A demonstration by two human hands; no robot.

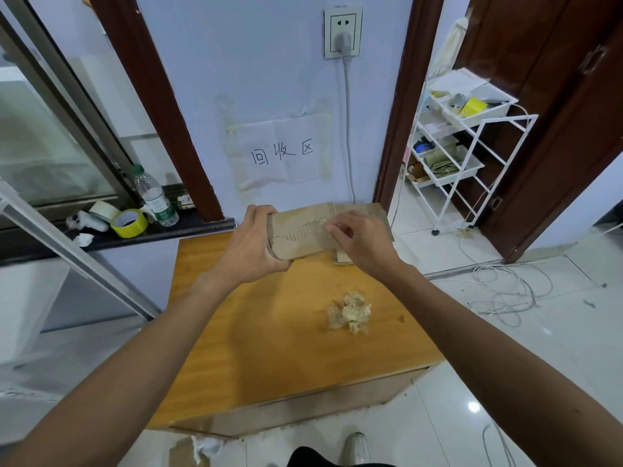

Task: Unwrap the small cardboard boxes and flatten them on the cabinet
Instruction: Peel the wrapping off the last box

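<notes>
I hold a small brown cardboard box (pixel 298 232) above the far edge of the wooden cabinet (pixel 269 332). My left hand (pixel 251 246) grips its left end, fingers curled round it. My right hand (pixel 364 242) pinches a strip of clear tape (pixel 322 226) on the box's top face. A crumpled wad of clear tape (pixel 350 313) lies on the cabinet top, to the right of the middle. More flat cardboard (pixel 376 212) shows behind and under my right hand; how it lies is hidden.
A dark window sill (pixel 135 237) at left carries a yellow tape roll (pixel 129 223), a beige tape roll (pixel 102 210) and a water bottle (pixel 155 197). A white wire rack (pixel 462 146) stands at right, with loose cables (pixel 505 291) on the floor.
</notes>
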